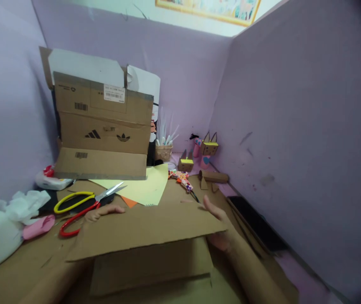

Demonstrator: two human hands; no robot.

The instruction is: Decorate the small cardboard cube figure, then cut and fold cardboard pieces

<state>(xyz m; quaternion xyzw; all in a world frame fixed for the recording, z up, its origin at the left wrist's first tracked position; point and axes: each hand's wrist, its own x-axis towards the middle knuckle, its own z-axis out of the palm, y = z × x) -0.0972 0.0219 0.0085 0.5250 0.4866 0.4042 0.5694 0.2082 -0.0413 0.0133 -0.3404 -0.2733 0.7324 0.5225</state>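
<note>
Left hand [102, 213] and right hand [218, 228] are gripping the cardboard [155, 226]; folding is looking partly done; front edge is hanging loose.

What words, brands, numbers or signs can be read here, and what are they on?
No words or numbers are legible.
Cardboard box: Adidas three-bar logo and trefoil logo.
Same box: apparent recycling sign, print beside it too blurred.
White sticker on box: barcode and print too small.
Elsewhere on box: printed barcodes, digits unreadable.
</note>
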